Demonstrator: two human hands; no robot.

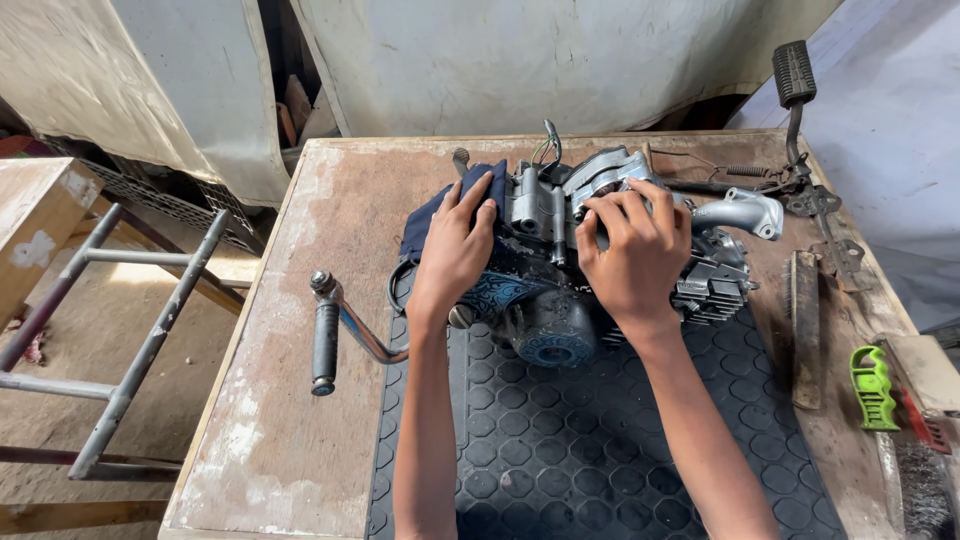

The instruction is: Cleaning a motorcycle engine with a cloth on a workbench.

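A worn wooden workbench [290, 330] fills the head view, with a pale sheet-metal panel [520, 60] behind it at twelve o'clock and a grey metal ladder frame [130, 330] lying on the dirt floor at nine o'clock. A black rubber mat with a hexagon pattern [580, 450] covers the bench from the centre down to six o'clock, and a small motorcycle engine [560, 270] sits at the mat's far edge, near the middle of the bench. The left hand [455, 250] lies flat with fingers spread, pressing a dark blue cloth [440, 215] against the engine's left side. The right hand [635, 250] rests on the top of the casing with fingers curled over the grey metal near the intake pipe [745, 212]; it grips nothing loose. The kick-start lever [330, 335] sticks out at nine o'clock of the engine. At three o'clock lie a wire brush with a wooden back [805, 330], a green plastic handle [873, 388] and a foot-pedal lever with springs [800, 120]. By the look of it, the engine is being steadied or wiped down; any further move would call for a firm hold, since the heavy block could tip off its narrow base.
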